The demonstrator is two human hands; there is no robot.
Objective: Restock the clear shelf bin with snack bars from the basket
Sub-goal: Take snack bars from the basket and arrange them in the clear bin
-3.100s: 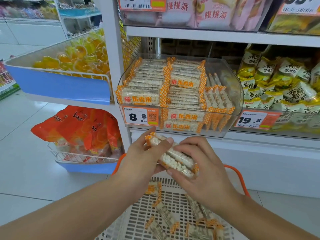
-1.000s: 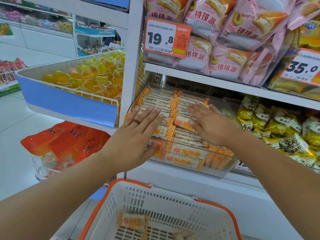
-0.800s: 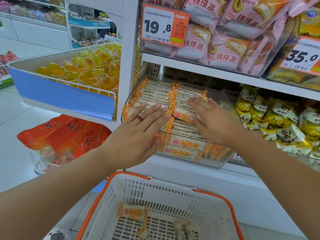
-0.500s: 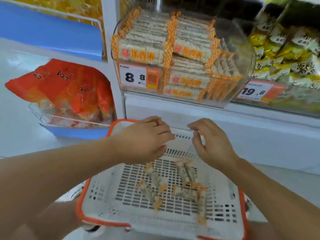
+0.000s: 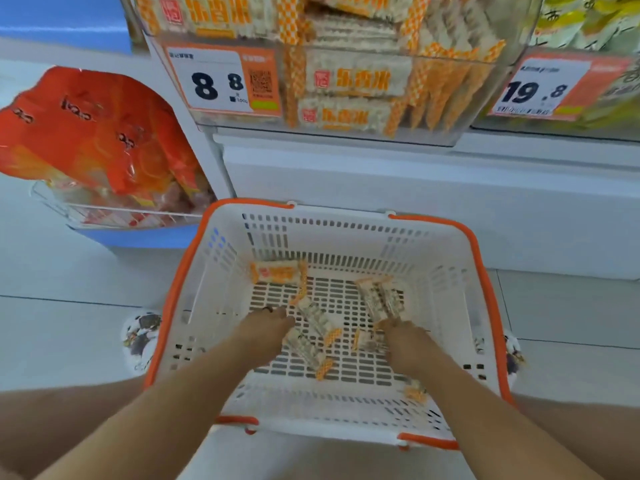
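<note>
The white basket with an orange rim (image 5: 485,289) stands on the floor below the shelf. Several snack bars in clear wrappers with orange checked ends lie on its bottom, among them one at the back left (image 5: 275,271), one at the right (image 5: 375,297) and one in the middle (image 5: 318,318). My left hand (image 5: 266,329) reaches down onto the middle bars. My right hand (image 5: 403,341) touches the near end of the right bar. The backs of both hands hide the fingers. The clear shelf bin (image 5: 346,135) above is packed with the same bars.
A price tag reading 8.8 (image 5: 221,81) is fixed to the bin's front, and a 19.8 tag (image 5: 540,88) sits on the neighbouring bin of yellow packets. Orange bags (image 5: 93,133) fill a wire rack at the left. A white shelf base (image 5: 381,174) is behind the basket.
My hands left the top of the bars in the shelf bin and dropped into the basket. The view tilted down from the shelf to the basket.
</note>
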